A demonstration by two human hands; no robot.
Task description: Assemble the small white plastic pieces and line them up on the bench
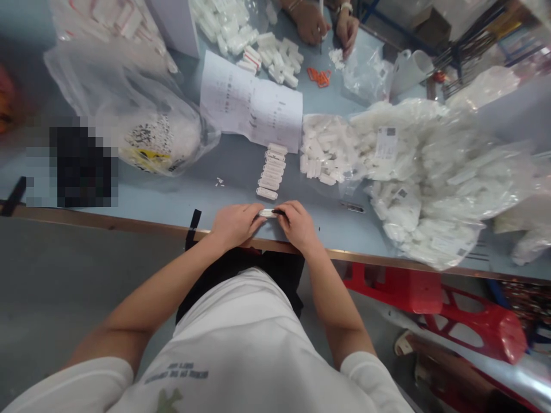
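Note:
My left hand [238, 224] pinches one end of a small white plastic piece [267, 213] near the table's front edge. At its other end, my right hand [297, 225] is closed, with a small dark item [279, 211] showing at the fingertips; its kind is too small to make out. Just beyond my hands, several similar white plastic pieces [272, 172] lie in a column, running up to a printed paper sheet [252, 103]. A few tiny white bits [220, 182] lie to the left.
Clear bags of white parts [430, 166] crowd the right side, with an opened bag [322, 146] nearer. A metal cutter-like tool [352, 206] lies right of my hands. Another plastic bag [159, 137] stands left. Across the table, a co-worker's hands [312, 24] work near orange pieces [319, 77]. Red stools [404, 289] stand below.

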